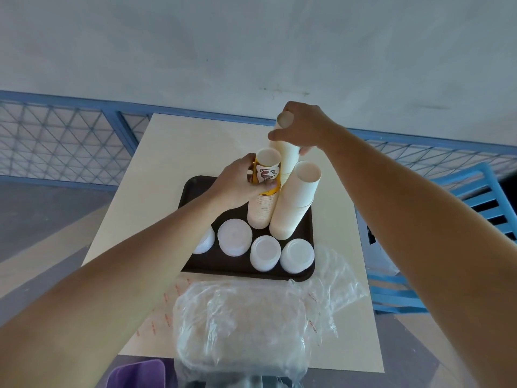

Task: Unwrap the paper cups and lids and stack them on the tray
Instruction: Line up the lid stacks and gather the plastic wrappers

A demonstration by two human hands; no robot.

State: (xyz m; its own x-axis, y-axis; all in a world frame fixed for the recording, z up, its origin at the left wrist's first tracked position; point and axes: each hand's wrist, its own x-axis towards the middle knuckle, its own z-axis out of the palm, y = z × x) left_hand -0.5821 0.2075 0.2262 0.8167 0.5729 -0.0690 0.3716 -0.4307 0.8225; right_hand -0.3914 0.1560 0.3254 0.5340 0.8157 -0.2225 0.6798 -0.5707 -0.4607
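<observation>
A dark tray lies on a cream table. Three tall stacks of paper cups stand at its far side. My left hand grips the left stack near its top, where a printed yellow cup sits. My right hand grips the top of the tallest plain white stack behind it. A third white stack leans at the right, untouched. Several low piles of white lids line the tray's near side.
Crumpled clear plastic wrapping lies on the table's near edge, spilling to the right. A purple object shows at the bottom left. A blue chair stands to the right, and a blue mesh railing runs behind the table.
</observation>
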